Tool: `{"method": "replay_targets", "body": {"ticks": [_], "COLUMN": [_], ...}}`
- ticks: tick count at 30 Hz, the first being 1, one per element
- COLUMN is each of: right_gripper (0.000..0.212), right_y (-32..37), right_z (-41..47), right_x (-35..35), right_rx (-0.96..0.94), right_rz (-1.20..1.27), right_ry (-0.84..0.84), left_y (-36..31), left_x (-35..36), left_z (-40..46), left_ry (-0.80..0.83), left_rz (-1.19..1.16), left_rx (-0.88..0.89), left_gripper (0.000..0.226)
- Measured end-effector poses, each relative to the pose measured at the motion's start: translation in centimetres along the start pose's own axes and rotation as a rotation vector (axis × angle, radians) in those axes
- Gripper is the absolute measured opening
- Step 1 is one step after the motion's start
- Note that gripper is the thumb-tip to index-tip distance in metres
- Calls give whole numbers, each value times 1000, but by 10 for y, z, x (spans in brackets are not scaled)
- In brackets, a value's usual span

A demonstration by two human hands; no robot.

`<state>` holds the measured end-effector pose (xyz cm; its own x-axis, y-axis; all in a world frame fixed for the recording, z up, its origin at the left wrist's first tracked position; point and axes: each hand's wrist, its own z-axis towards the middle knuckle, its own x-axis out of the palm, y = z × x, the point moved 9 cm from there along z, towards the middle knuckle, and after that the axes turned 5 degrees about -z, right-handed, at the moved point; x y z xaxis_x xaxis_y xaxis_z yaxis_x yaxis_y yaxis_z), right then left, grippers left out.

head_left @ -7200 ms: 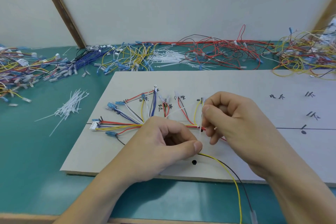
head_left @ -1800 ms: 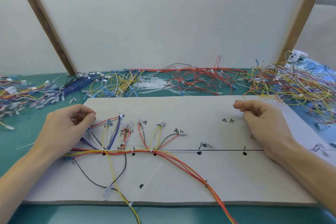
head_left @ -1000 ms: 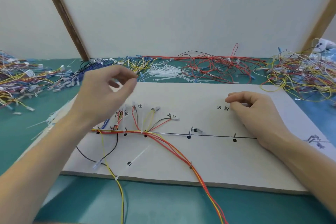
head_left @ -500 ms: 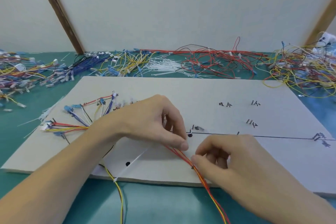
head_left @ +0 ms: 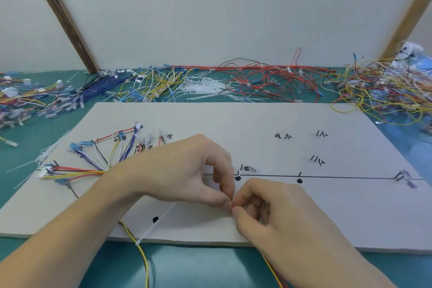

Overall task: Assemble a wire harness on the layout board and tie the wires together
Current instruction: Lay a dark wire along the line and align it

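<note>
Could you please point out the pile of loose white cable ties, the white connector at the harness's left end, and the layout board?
pile of white cable ties (head_left: pixel 205 87), head view, middle of the pile.
white connector (head_left: pixel 43 173), head view, its body.
layout board (head_left: pixel 327 217), head view, bare surface.

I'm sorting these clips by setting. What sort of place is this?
Probably a wire-harness assembly bench in a workshop. A marked layout board lies on a green table, loose wires and white cable ties are heaped behind it, and both hands work a harness on the board.
</note>
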<state>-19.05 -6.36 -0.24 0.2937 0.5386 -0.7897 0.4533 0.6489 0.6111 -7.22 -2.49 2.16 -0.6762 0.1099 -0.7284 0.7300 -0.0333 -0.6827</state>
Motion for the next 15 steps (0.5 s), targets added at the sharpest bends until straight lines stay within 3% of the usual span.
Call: {"method": "replay_targets", "body": {"ticks": [8,12,15], "right_gripper": [6,19,48], "right_y": [-9,-22,-37], "right_z": [-13,-36,-56], "right_x": [-2,-11,-29], "right_rx": [35,182,276], "right_rz": [197,686,879], "right_ry": [75,350,473], "left_y": [1,3,5], "left_x": [-2,-9,-10], "left_z": [-1,1,2], "left_ry": [10,-45,-66], "left_rz": [-52,-103,-98], "left_rx": [-17,-24,-30], "left_gripper": [5,4,4]}}
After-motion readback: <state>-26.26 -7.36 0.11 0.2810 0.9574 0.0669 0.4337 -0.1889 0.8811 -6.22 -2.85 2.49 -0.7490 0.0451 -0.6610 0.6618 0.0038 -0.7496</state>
